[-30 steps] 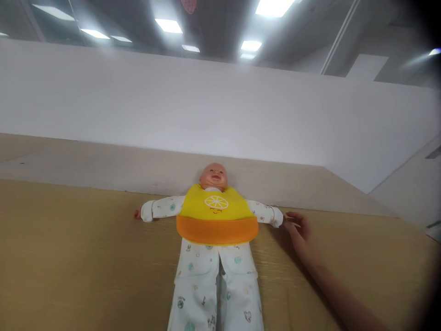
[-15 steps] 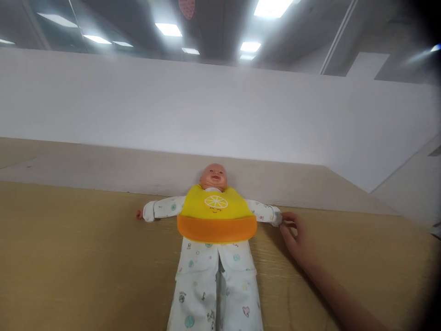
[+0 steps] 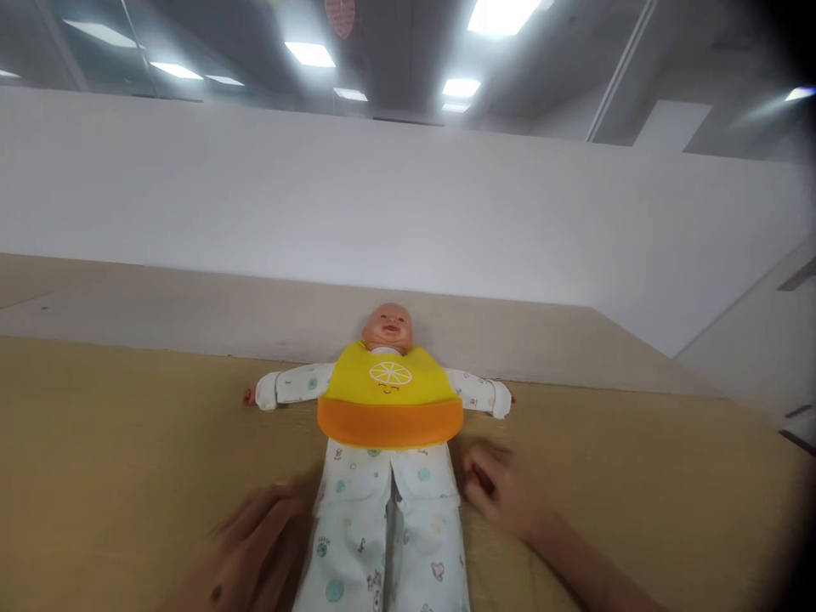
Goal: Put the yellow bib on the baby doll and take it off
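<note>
A baby doll (image 3: 390,326) lies on its back with both arms stretched out sideways. It wears a yellow bib (image 3: 357,376) with an orange pocket (image 3: 390,422) over a white printed top and white trousers (image 3: 348,544). My left hand (image 3: 255,544), blurred, is beside the trousers on the left; its fingers point forward and nothing shows in them. Just right of the doll's waist, my right hand (image 3: 501,489) has its fingers curled, blurred by motion, and whether they hold anything is hidden.
The doll lies on a yellowish wooden surface (image 3: 127,442). Behind its head runs a pale strip (image 3: 510,336) and a white wall (image 3: 382,204). Glass above the wall shows ceiling lights and a pink heart-shaped tag (image 3: 340,15).
My right hand has let go of the doll's cuff on the right and moved down towards its waist. My left hand has come into view at the lower left.
</note>
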A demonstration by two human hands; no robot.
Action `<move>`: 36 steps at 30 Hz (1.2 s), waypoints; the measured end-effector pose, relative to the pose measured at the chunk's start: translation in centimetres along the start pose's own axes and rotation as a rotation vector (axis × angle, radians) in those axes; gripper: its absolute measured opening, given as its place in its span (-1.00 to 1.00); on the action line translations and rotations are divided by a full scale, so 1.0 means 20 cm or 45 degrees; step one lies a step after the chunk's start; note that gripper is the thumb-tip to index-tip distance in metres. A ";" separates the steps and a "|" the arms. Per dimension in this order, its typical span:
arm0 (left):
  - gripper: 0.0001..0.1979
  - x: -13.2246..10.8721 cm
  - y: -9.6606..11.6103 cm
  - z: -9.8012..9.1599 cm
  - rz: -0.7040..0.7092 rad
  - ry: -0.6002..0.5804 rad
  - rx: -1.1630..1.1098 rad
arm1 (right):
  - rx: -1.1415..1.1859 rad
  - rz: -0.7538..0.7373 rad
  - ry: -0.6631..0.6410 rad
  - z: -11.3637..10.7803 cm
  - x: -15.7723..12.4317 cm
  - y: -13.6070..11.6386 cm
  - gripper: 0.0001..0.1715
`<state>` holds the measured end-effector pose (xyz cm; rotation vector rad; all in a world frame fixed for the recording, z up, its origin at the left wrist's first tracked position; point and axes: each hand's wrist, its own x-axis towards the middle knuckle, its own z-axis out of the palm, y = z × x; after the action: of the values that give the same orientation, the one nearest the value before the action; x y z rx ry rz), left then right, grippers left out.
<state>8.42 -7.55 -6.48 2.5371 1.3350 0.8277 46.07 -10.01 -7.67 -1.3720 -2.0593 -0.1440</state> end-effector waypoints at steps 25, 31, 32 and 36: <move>-0.83 0.45 -0.34 0.11 -0.153 0.103 0.002 | 0.660 0.724 0.051 0.01 0.07 0.20 -0.71; -0.85 0.54 -0.33 0.08 -0.109 0.449 0.148 | 0.603 0.957 0.486 -0.04 0.07 0.27 -0.68; -0.86 0.55 -0.33 0.07 -0.143 0.487 0.109 | 0.565 0.996 0.548 -0.06 0.06 0.30 -0.69; -0.92 0.54 -0.38 0.01 -0.354 0.596 -0.078 | 0.426 1.254 0.690 -0.14 0.03 0.44 -0.79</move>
<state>7.91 5.69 -5.19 2.1148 1.7063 1.4269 54.82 -6.84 -7.46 -1.7197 -0.7864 0.2234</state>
